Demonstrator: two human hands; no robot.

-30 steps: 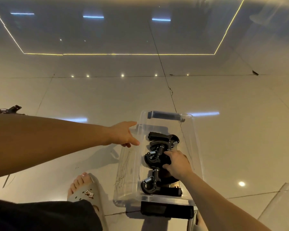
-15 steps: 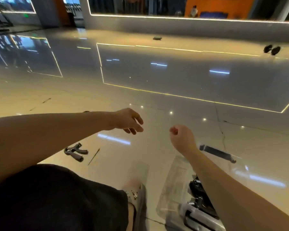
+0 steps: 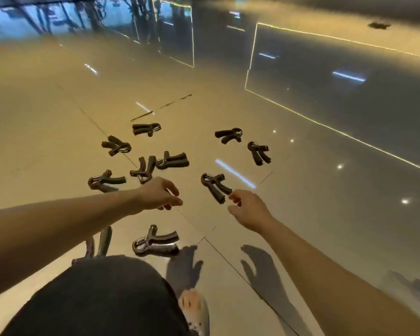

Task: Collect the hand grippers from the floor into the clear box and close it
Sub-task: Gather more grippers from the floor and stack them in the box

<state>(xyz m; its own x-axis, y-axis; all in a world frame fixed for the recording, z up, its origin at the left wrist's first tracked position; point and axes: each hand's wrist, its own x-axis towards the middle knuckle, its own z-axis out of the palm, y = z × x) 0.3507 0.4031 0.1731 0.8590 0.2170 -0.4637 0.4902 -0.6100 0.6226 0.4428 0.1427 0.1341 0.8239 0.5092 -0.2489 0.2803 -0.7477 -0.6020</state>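
Several black hand grippers lie scattered on the glossy floor ahead of me. One hand gripper lies just beyond my right hand, whose fingertips nearly touch its handle. My left hand hovers with fingers spread, holding nothing, just in front of a pair of grippers. Another gripper lies close to me below my left forearm. Others lie further off, such as a far one and two at the right. The clear box is out of view.
My knee in dark cloth and my foot in a pale sandal fill the bottom of the view. A small dark object lies far off at the upper right. Tile joints and light reflections cross the floor.
My view has swung from the clear box to the floor on the left. My right hand left the grippers inside the box, and both hands now stretch toward the scattered grippers.
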